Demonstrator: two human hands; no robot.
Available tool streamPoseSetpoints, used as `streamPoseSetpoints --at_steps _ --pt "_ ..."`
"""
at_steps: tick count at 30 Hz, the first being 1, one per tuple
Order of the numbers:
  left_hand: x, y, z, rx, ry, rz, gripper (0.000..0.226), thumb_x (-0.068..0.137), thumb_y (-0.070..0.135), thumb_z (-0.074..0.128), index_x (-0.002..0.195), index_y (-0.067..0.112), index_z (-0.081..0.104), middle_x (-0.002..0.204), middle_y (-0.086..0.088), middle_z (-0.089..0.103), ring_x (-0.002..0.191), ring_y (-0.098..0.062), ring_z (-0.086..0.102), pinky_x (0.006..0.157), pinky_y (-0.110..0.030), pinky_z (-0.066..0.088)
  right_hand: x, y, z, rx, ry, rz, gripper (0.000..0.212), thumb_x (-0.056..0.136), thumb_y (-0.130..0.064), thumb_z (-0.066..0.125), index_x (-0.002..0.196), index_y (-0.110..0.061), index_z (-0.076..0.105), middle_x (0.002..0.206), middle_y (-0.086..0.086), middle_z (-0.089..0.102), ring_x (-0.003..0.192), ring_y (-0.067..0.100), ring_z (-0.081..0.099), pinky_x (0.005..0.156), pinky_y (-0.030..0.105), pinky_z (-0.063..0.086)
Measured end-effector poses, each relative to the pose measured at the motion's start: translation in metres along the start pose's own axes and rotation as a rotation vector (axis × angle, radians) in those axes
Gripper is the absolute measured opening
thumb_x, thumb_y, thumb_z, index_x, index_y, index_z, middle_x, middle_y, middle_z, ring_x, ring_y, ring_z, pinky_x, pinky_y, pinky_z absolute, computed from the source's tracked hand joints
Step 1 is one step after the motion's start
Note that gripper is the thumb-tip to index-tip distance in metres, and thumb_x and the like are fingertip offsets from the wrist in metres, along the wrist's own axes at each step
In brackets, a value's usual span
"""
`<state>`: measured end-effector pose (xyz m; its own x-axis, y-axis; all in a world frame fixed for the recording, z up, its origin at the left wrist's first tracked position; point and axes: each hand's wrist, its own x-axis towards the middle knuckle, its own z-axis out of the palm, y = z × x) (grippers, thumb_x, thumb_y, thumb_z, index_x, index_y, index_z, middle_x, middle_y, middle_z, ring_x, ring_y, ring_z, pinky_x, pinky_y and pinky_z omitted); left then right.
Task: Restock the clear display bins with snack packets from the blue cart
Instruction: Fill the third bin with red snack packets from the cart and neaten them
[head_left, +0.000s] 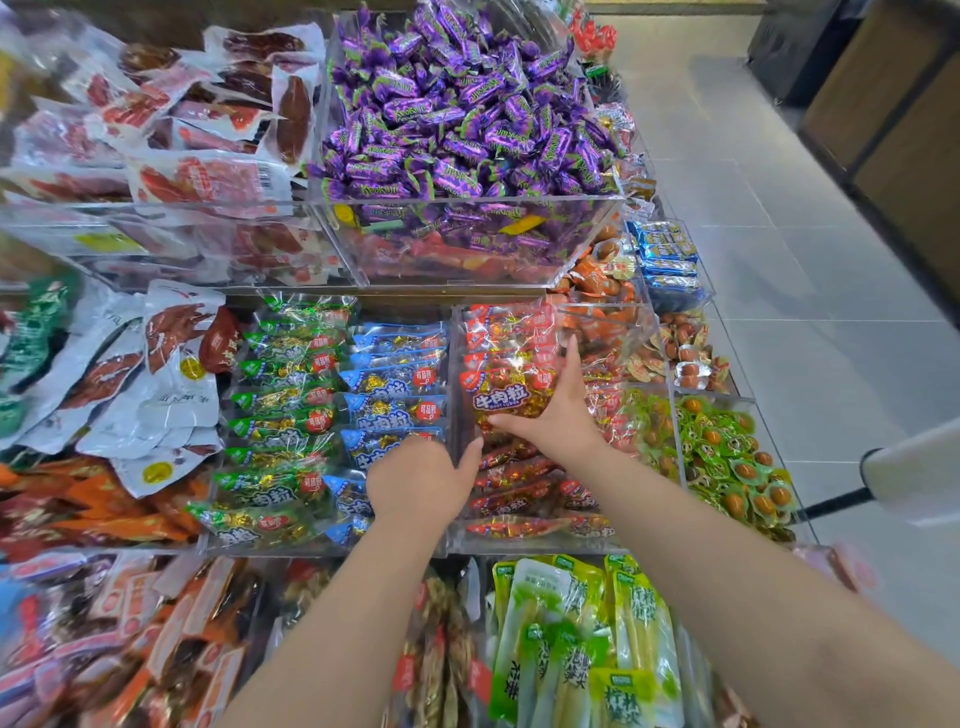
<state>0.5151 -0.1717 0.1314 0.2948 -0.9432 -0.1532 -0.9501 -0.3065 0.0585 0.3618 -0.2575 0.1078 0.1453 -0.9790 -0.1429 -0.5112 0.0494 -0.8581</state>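
We held a red packet (506, 400) marked 牛肉粒 between thumb and fingers of our right hand (561, 410) over the near clear bin (519, 545) of red packets, while our left hand (421, 478) lay just left on blue packets (389, 384), its grip impossible to tell.

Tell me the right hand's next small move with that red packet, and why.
Probably lower the red packet flat onto the row beneath it and let go. The right hand grips it just over the clear bin that holds matching red packets, so it seems to be at its place. The left hand is lower and to the side, not under the packet.
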Motion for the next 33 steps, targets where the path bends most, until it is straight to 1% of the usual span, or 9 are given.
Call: streamPoseSetpoints --at_steps 3,7,10,12,15,20,24,28,33 --pt "0.004 0.001 -0.002 -0.010 -0.017 -0.050 0.067 0.094 0.065 0.022 0.064 0.014 0.054 0.060 0.000 0.051 0.055 -0.018 0.053 0.048 -0.023 0.039 0.008 -0.002 0.004 -0.058 0.037 0.067 0.141 0.057 -0.045 0.087 0.145 -0.032 -0.022 0.158 -0.001 -0.012 0.146 0.019 -0.004 0.116 0.043 0.010" --pt "0.006 0.001 0.000 0.022 -0.012 -0.050 0.058 0.097 0.056 0.027 0.069 0.013 0.055 0.059 0.002 0.048 0.054 -0.018 0.050 0.045 -0.022 0.034 0.010 -0.001 0.008 -0.052 -0.029 0.064 0.145 0.055 -0.036 0.091 0.146 -0.027 -0.022 0.158 -0.002 0.000 0.145 0.019 0.007 0.118 0.043 0.016" --pt "0.007 0.001 0.001 0.035 -0.001 -0.039 0.057 0.098 0.054 0.027 0.070 0.013 0.055 0.059 0.002 0.046 0.054 -0.018 0.049 0.045 -0.022 0.033 0.010 0.001 0.006 -0.025 -0.046 0.061 0.145 0.054 -0.043 0.089 0.146 -0.027 -0.021 0.158 -0.002 0.001 0.145 0.020 0.007 0.118 0.045 0.016" --pt "0.007 0.002 0.002 0.027 -0.003 -0.038 0.057 0.098 0.054 0.027 0.070 0.014 0.056 0.060 0.002 0.047 0.055 -0.018 0.049 0.047 -0.022 0.034 0.008 0.000 0.003 0.059 -0.003 0.089 0.139 0.054 -0.055 0.084 0.146 -0.032 -0.018 0.158 -0.005 -0.005 0.146 0.018 0.004 0.117 0.044 0.013" --pt "0.007 0.001 0.002 0.009 0.001 -0.044 0.058 0.098 0.055 0.026 0.070 0.014 0.056 0.061 0.002 0.048 0.056 -0.018 0.050 0.048 -0.023 0.036 0.007 0.000 -0.002 0.125 0.059 0.095 0.124 0.059 -0.064 0.076 0.147 -0.037 -0.008 0.159 -0.006 0.004 0.145 0.018 0.011 0.113 0.042 0.019" --pt "0.006 0.003 0.001 0.009 0.008 -0.052 0.054 0.098 0.054 0.027 0.071 0.015 0.053 0.062 0.002 0.045 0.061 -0.021 0.051 0.053 -0.025 0.040 0.013 -0.003 0.005 0.033 -0.057 0.142 0.116 0.072 -0.058 0.070 0.150 -0.020 -0.008 0.160 -0.002 0.005 0.146 0.020 0.011 0.115 0.041 0.018" --pt "0.004 0.002 0.000 0.022 -0.008 -0.041 0.056 0.099 0.053 0.027 0.077 0.013 0.060 0.067 0.000 0.050 0.063 -0.021 0.053 0.053 -0.026 0.039 0.013 -0.008 0.001 0.090 -0.090 0.204 0.124 0.070 -0.054 0.075 0.149 -0.020 -0.015 0.160 0.001 0.001 0.146 0.023 0.008 0.116 0.043 0.018" --pt "0.003 0.002 -0.004 0.001 -0.025 -0.039 0.059 0.099 0.054 0.026 0.081 0.011 0.063 0.071 -0.002 0.055 0.064 -0.022 0.054 0.050 -0.027 0.037 0.001 -0.005 -0.007 0.132 -0.048 0.198 0.131 0.064 -0.057 0.078 0.147 -0.027 -0.019 0.159 -0.001 -0.007 0.146 0.022 0.003 0.115 0.046 0.015" --pt "-0.002 -0.002 -0.011 -0.095 -0.010 -0.030 0.052 0.097 0.052 0.037 0.072 0.011 0.057 0.081 -0.007 0.065 0.070 -0.026 0.058 0.057 -0.029 0.044 -0.021 0.003 -0.017 0.109 0.014 0.141 0.116 0.068 -0.055 0.076 0.150 -0.028 -0.001 0.159 -0.001 0.008 0.144 0.022 0.015 0.114 0.044 0.019"
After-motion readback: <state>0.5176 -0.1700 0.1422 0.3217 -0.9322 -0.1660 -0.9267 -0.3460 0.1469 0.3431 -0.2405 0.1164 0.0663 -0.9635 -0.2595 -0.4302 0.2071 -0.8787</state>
